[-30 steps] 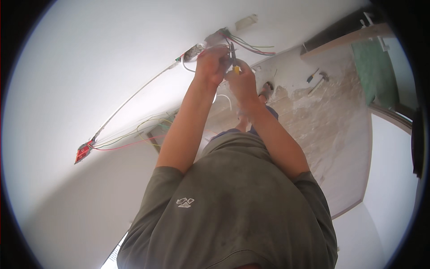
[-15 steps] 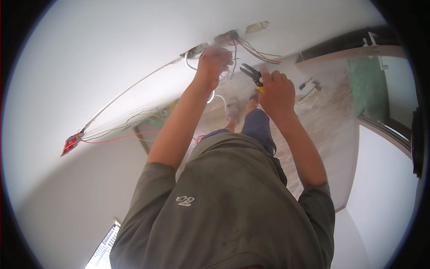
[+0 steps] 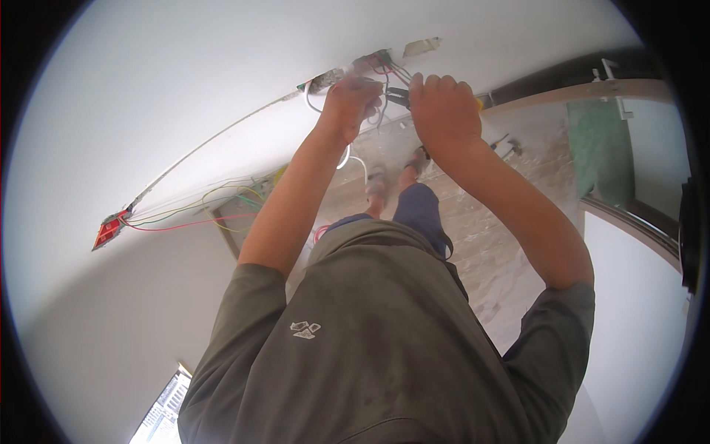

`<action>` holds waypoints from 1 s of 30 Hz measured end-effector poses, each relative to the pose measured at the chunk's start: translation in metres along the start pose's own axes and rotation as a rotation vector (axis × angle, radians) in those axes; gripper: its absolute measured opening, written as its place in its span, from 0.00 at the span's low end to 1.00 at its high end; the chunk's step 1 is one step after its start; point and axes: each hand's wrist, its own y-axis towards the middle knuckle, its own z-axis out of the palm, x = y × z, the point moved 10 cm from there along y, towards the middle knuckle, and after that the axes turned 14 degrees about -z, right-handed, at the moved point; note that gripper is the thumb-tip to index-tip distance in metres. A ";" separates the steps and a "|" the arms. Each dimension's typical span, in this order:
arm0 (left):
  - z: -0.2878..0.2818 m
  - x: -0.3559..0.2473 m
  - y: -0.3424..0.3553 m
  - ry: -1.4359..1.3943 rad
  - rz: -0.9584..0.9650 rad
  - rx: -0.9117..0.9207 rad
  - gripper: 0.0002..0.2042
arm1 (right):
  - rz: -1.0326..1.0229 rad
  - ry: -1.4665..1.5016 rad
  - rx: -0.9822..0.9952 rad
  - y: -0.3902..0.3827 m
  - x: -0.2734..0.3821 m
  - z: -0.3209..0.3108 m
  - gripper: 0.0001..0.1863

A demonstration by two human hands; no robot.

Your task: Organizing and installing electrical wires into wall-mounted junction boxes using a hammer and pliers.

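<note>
My left hand [image 3: 350, 108] is raised to the wall with its fingers pinched together on a thin wire; the fingers hide most of it. My right hand [image 3: 445, 117] is closed round a pair of pliers [image 3: 398, 97] with dark jaws and a yellow handle. The jaws are at the left fingertips, beside a grey-blue wire [image 3: 384, 108] that hangs down. Whether they bite on a wire is too small to tell. Behind the hands, red and green wires come out of a wall box [image 3: 372, 62]. A white cable [image 3: 309, 98] bends out of the wall left of my left hand.
A red wall box [image 3: 111, 230] with red, green and yellow wires [image 3: 200, 201] is at the left, joined by a chased groove [image 3: 214, 142]. A hammer [image 3: 510, 146] lies on the dusty floor [image 3: 488, 237]. A framed green glass panel [image 3: 603, 148] stands at the right.
My right hand has moved up and turned, bringing the pliers to my left fingertips. Their jaws, apart before, are now closer together. My left hand has stayed almost in place.
</note>
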 end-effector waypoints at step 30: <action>0.011 0.017 -0.007 -0.225 -0.203 0.302 0.07 | 0.660 3.367 0.179 -0.050 0.113 0.047 0.21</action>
